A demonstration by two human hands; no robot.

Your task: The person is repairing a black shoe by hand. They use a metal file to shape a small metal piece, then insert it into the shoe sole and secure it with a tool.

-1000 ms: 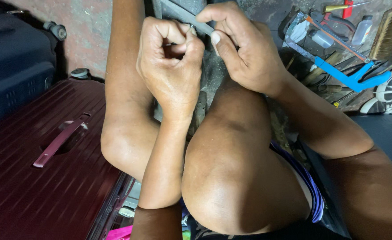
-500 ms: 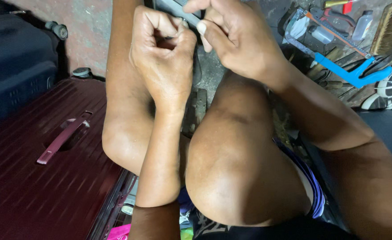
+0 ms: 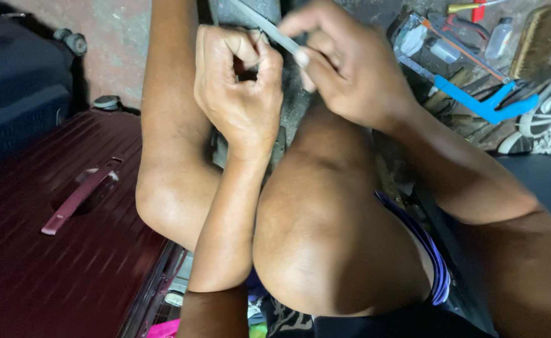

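While our left hand [image 3: 238, 94] pinches a small, mostly hidden part, our right hand [image 3: 344, 69] grips a thin grey strip [image 3: 269, 28] just above our knee [image 3: 325, 231]. We judge fitting is underway; next needs steady alignment, maroon suitcase [image 3: 56, 250] well left.

We had one view only, worn on the head, looking steeply down and very close over our bent knees [image 3: 325, 231], with our hands near the frame's top edge.
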